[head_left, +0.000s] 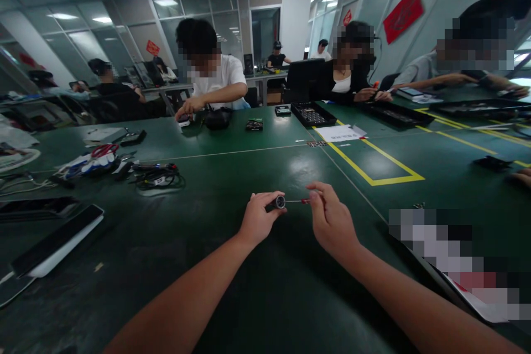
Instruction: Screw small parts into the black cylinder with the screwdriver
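Above the green tabletop (199, 232), my left hand (257, 218) grips a small dark cylindrical part (279, 202), its round ringed end facing me. My right hand (332, 218) pinches a screwdriver (305, 201) by its red handle. The thin metal shaft points left, level with the cylinder, and its tip reaches the side of the part. Whether the tip sits in a screw is too small to tell. The fingers of my right hand hide most of the handle.
Bundled black cables (160, 177) and a pile of tools (99, 160) lie left, near a white-and-black device (58, 240). Black trays (313, 115) and a paper sheet (340, 133) lie ahead. A pixelated item (452, 265) is at right. Co-workers sit across the table.
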Tool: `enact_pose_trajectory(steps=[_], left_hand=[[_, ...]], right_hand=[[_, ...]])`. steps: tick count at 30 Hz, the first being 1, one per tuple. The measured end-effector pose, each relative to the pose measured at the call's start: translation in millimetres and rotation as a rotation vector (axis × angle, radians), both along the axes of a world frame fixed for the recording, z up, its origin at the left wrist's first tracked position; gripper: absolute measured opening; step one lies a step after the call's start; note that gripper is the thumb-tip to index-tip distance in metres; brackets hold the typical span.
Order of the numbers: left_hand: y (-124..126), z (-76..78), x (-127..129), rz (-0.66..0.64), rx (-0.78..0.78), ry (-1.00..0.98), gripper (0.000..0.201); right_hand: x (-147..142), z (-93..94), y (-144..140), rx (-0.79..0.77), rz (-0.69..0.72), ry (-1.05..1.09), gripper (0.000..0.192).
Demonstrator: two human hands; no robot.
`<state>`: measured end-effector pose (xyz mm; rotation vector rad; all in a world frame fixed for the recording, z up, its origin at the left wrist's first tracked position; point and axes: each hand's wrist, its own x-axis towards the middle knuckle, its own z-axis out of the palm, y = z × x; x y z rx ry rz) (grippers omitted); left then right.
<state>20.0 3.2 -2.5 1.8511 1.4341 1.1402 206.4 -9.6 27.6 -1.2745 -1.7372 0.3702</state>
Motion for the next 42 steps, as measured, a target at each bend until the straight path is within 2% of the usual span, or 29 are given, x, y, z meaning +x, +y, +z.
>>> enact_pose_trajectory(steps=[4,9,17,19,22,29,33,36,42], left_hand=[[-0.8,-0.6,-0.7,0.025,0.01,-0.006,0.037],[-0.4,-2.1,0.3,0.024,0.024,0.011,0.036],[-1.9,-0.4,-0.4,0.032,0.028,0.024,0.037],[-2.6,-0.6,-0.2,0.01,0.032,0.036,0.036],[-3.7,-0.7,0.5,-0.004,0.032,0.061,0.035],[-9.6,6.6,-1.0,0.058,0.027,0.083,0.034],[-17.0,6.5,-3.9,0.061,0.005,0.093,0.037],[-20.1,2.7,-7.8,0.054,0.011,0.071,0.038],[-19.1,2.1,-17.8,0.082,0.037,0.083,0.035]], right_hand=[[2.5,-1.7,5.3,0.027,0.024,0.052,0.02],[6.3,3.6,10.6,-0.029,0.05,-0.005,0.034],[5.3,-2.3,11.0,0.024,0.051,0.1,0.021],[5.2,1.5,10.0,-0.027,0.047,0.063,0.027],[4.4,4.6,7.9,-0.004,0.004,0.021,0.035],[0.0,1.2,4.0,0.004,0.078,0.118,0.023],[-3.0,5.8,1.6,-0.069,0.068,0.003,0.036],[-4.5,1.1,1.2,-0.075,0.087,0.03,0.031],[-6.0,-16.2,8.1,-0.059,0.15,0.254,0.02]])
